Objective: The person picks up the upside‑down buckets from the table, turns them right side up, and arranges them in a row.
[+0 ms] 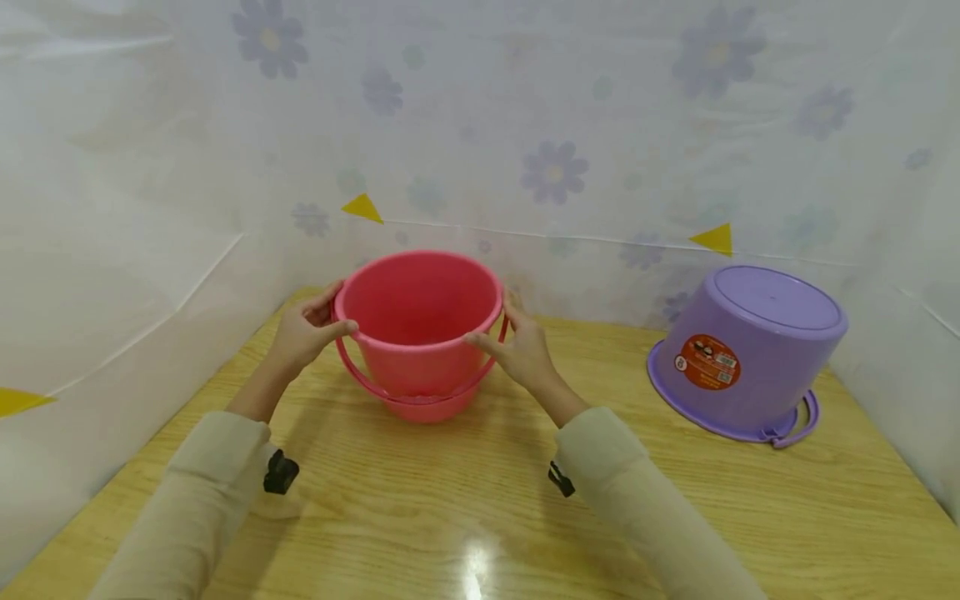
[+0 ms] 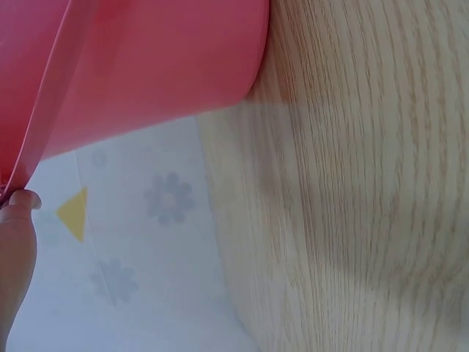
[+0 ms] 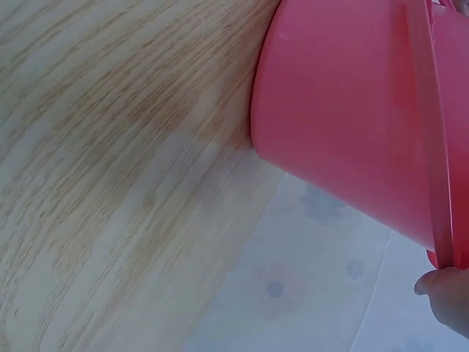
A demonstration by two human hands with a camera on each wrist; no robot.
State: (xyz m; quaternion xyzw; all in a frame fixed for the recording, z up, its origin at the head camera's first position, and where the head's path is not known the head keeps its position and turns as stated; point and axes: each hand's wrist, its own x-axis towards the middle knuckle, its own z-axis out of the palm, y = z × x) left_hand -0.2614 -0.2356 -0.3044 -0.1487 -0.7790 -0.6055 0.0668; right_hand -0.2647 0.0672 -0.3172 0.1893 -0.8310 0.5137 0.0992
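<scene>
Between your two hands, the red bucket sits mouth up on the table, its axis upright; your left hand pinches the rim's left side, your right hand its right, neither nearer.

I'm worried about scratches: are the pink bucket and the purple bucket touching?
Apart. The head view shows it: a broad stretch of table lies between the pink bucket and the purple bucket.
</scene>
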